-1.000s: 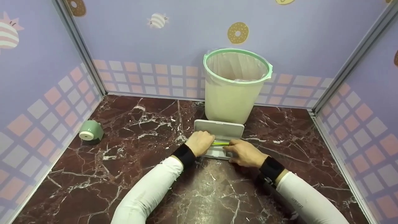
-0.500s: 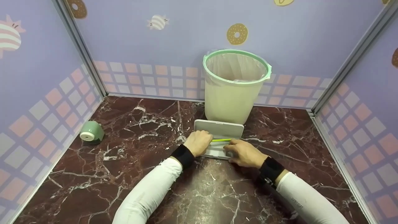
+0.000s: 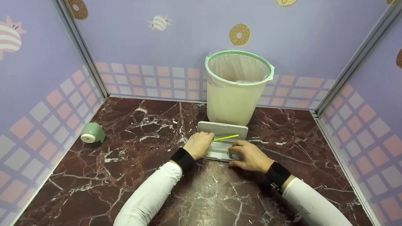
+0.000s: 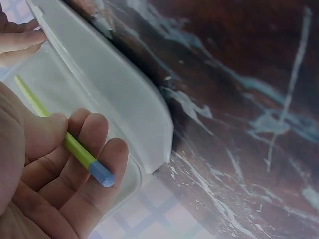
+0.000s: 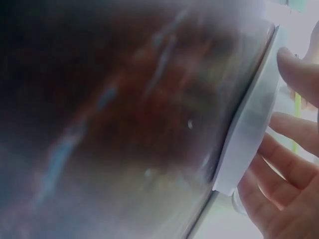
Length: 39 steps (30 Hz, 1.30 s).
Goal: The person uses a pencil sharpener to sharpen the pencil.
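Observation:
My left hand [image 3: 199, 145] pinches a yellow-green pencil [image 3: 227, 137] over an open grey-white pencil case [image 3: 205, 126]. In the left wrist view the pencil's blue end [image 4: 102, 174] lies across the fingers with the thumb on the shaft; its other end points away over the case. My right hand [image 3: 250, 156] is at the case's right end, fingers loosely bent and spread, no pencil in them. The right wrist view has its thumb and fingertips close by the case's outer wall [image 5: 244, 134]. The lid stands raised at the back; both hands hide parts of the tray.
Just behind the case stands a pale bin [image 3: 234, 102] with a green rim and a plastic liner. A green pencil sharpener [image 3: 93, 133] sits at far left on the dark marbled tabletop [image 3: 135, 163]. Patterned panels [image 3: 132, 40] enclose the back and sides.
The pencil has risen from the tray and tilted, its right end swinging up. My right fingers have come off it and drawn slightly right, while my left hand keeps hold.

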Available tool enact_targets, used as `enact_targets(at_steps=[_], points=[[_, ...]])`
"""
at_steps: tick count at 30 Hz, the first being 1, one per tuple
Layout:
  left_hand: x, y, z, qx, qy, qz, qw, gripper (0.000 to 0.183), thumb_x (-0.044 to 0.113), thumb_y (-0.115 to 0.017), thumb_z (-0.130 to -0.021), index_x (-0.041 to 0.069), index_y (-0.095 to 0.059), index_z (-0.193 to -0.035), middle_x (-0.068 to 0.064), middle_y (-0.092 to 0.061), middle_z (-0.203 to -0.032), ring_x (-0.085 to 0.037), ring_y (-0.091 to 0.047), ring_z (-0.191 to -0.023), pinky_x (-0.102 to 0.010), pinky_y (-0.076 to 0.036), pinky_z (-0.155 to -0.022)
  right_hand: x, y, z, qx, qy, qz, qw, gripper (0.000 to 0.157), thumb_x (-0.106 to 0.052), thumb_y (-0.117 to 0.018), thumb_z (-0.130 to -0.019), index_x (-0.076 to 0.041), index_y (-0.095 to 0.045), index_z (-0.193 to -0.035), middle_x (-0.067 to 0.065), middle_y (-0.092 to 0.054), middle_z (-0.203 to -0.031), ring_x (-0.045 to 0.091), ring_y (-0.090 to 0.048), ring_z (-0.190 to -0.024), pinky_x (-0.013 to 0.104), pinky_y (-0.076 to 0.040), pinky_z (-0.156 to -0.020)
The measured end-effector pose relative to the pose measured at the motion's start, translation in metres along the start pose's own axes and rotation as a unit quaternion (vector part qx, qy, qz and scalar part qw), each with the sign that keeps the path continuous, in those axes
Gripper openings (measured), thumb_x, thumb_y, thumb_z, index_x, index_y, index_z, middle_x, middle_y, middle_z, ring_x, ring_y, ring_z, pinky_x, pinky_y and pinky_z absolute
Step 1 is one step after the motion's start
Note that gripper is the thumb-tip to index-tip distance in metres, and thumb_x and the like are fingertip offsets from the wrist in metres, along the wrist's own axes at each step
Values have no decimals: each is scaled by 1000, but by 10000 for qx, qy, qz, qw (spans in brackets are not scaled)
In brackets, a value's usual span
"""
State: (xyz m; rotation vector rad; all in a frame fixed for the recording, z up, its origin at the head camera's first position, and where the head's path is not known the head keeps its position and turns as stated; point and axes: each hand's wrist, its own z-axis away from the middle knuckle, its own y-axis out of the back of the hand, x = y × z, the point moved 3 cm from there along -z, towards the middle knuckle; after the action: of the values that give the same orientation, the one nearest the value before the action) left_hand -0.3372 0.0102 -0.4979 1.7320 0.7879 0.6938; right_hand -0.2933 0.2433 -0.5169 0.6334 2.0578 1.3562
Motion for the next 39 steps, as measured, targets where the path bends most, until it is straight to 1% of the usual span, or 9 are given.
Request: enact_targets(at_steps=[4,7,10,13,18,22,27,33,39], points=[[4,3,1,64,25,108,9999,22,2,-81,-90,8,-63,-102,-15,-81,-95,-43,-81,-83,-54,-67,-71,-1,3,2,102,-153,-7,9998,46,-33,-90,-92,-7,-81,-128,12,-78,-126,31,-77,-116,51,-65,-102],[9,4,2,-20,129,333,9994,27,2,-81,-89,9,-60,-106,-14,-80,-94,-42,-81,-84,-54,-67,-71,-2,6,3,275,-254,-31,9993,45,-34,-88,-95,-7,-80,-130,11,-78,-123,31,-79,-110,50,-66,-97],[14,5,1,-139,273,689,9972,31,0,-80,-89,11,-58,-109,-12,-79,-91,-39,-80,-83,-51,-67,-70,-4,10,2,618,-288,-158,9975,44,-32,-86,-98,-4,-79,-130,11,-79,-116,30,-79,-99,49,-66,-88],[21,8,0,-127,318,946,9949,32,0,-78,-90,13,-58,-110,-11,-77,-89,-37,-79,-80,-50,-66,-68,-6,15,0,1027,-286,-298,9939,40,-27,-85,-100,-1,-78,-130,13,-81,-111,30,-79,-94,47,-66,-81],[31,11,0,72,230,1011,9946,25,5,-76,-97,13,-59,-114,-12,-79,-88,-37,-80,-79,-50,-66,-67,-11,20,-4,1530,-290,-212,9876,33,-20,-83,-101,-1,-78,-129,12,-81,-105,28,-80,-90,45,-67,-76],[37,11,1,192,193,1130,9932,17,13,-71,-104,15,-60,-118,-10,-80,-87,-35,-80,-77,-47,-65,-62,-14,22,-5,1850,-288,-216,9821,25,-15,-82,-102,-3,-77,-123,12,-80,-100,27,-80,-84,42,-67,-73],[44,10,3,471,-31,1329,9900,13,17,-68,-109,12,-62,-119,-10,-79,-83,-32,-79,-72,-43,-63,-57,-14,24,-7,2283,-243,-363,9726,19,-11,-83,-99,-2,-79,-116,11,-78,-93,24,-78,-78,42,-66,-66],[53,7,3,663,-459,1361,9874,9,15,-69,-108,8,-64,-111,-8,-76,-79,-27,-77,-69,-38,-64,-59,-14,25,-9,2771,-33,-629,9588,17,-3,-86,-94,0,-81,-110,9,-77,-86,17,-74,-71,38,-64,-61],[61,6,1,756,-672,1440,9844,7,12,-71,-105,7,-68,-109,-8,-79,-82,-25,-78,-70,-39,-66,-63,-14,26,-10,2947,4,-999,9504,14,1,-86,-93,1,-81,-105,9,-79,-87,18,-77,-71,31,-65,-61]])
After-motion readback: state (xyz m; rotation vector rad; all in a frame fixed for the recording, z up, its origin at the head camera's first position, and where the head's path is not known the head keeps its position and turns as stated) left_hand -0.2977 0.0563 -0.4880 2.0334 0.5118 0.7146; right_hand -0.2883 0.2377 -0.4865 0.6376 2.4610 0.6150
